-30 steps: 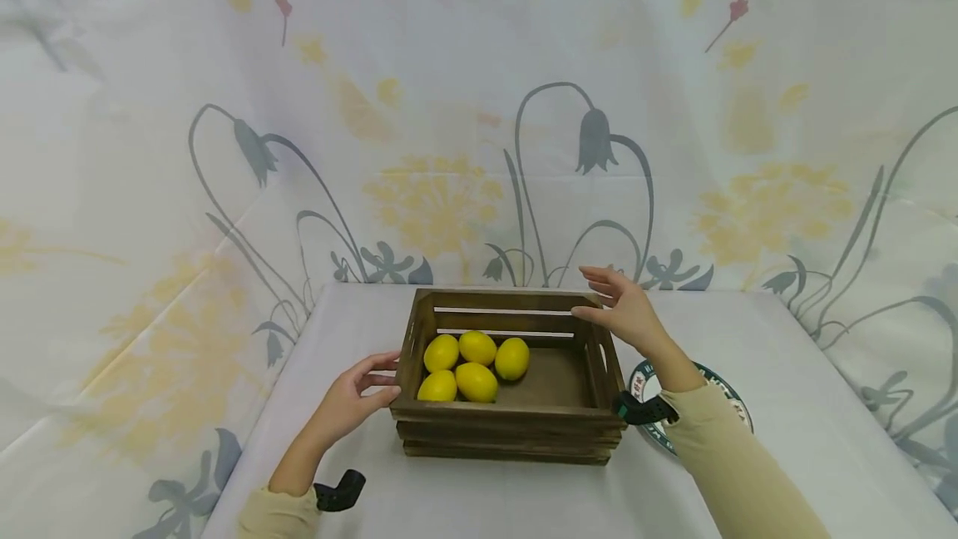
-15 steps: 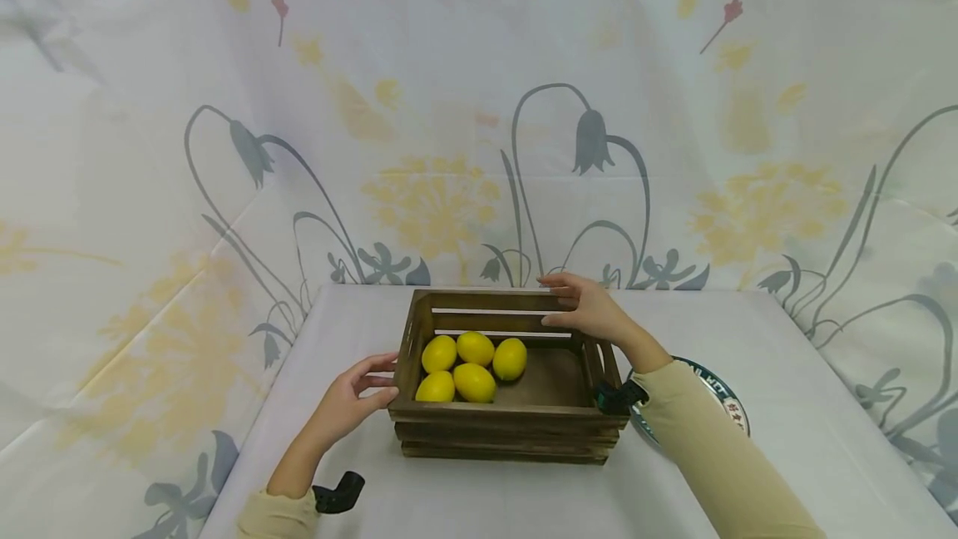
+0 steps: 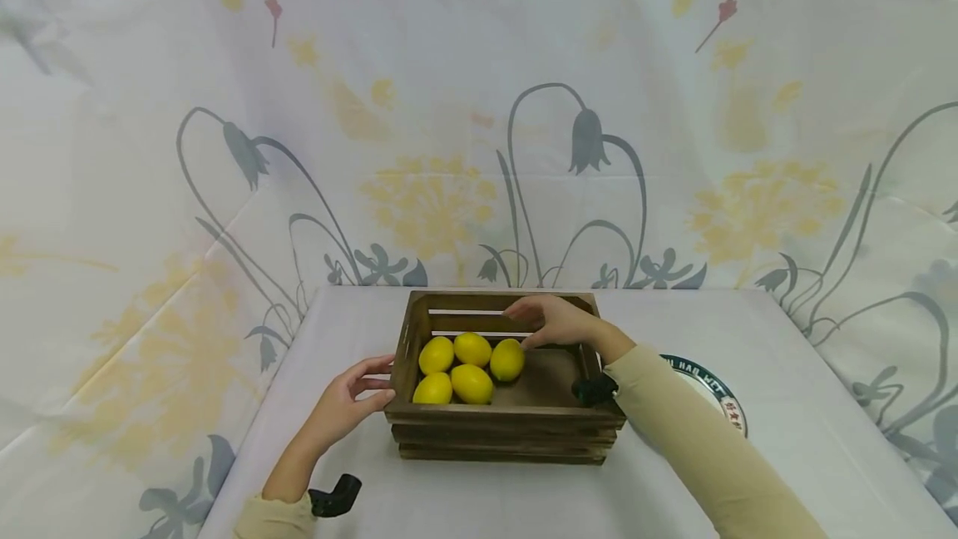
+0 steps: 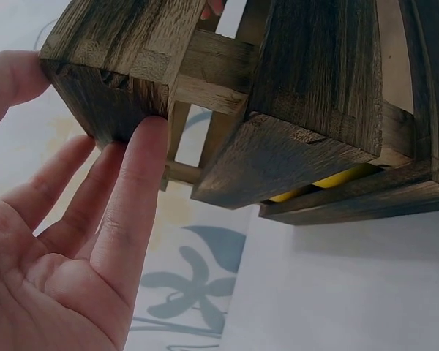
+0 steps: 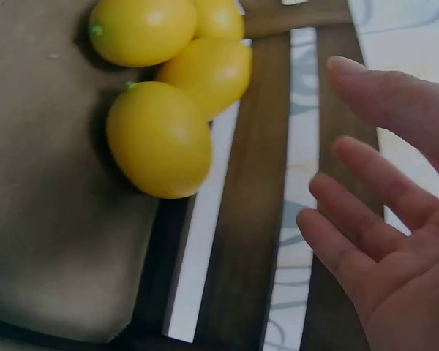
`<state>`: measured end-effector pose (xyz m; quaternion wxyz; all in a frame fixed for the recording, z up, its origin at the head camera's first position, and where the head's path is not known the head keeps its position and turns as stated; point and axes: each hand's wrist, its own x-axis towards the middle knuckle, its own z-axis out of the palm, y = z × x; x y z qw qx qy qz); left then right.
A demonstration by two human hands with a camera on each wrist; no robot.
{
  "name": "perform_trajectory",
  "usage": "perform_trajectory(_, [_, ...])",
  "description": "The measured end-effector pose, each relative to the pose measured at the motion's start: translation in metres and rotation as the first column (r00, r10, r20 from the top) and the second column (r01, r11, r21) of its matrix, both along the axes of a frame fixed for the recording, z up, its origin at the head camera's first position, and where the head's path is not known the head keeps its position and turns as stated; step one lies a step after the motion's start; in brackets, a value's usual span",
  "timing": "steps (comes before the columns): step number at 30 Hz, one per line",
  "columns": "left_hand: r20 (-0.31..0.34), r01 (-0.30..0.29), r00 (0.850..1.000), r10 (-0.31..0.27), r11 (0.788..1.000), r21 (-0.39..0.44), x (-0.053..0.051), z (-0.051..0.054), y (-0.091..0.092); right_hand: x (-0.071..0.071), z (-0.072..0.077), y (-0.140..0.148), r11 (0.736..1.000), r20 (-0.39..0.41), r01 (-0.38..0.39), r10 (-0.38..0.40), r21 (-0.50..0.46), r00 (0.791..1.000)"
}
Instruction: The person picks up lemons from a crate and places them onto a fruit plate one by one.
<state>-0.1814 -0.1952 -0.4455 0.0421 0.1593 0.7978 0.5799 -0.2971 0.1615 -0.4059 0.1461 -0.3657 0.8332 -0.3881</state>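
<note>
Several yellow lemons lie together in the left half of a dark brown wooden crate. My right hand is over the crate's inside, fingers spread, its tips beside the rightmost lemon. In the right wrist view that lemon stands apart from the right hand, which holds nothing. My left hand rests at the crate's left end with straight fingertips on the wood. The left wrist view shows the left hand with its fingertips against the slat ends of the crate.
A white plate with a green lettered rim lies right of the crate, partly hidden by the right sleeve. A white cloth covers the table. Behind it hangs a flower-printed curtain.
My right hand has moved left and down from the crate's back right corner to beside the rightmost lemon. The left hand stays at the crate's left end. The lemons have not moved within the crate.
</note>
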Motion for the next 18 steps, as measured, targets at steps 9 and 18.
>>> perform_trajectory(9, [0.01,-0.006,1.0,0.006,1.0,-0.001,0.002,0.001,-0.001,-0.011,-0.013,-0.018,0.971,-0.031,-0.122,0.131,0.204,0.991])
perform_trajectory(18, [0.01,-0.007,1.0,0.008,1.0,-0.008,0.002,0.0,0.0,-0.017,-0.031,-0.031,0.895,-0.044,-0.12,0.154,0.429,0.987])
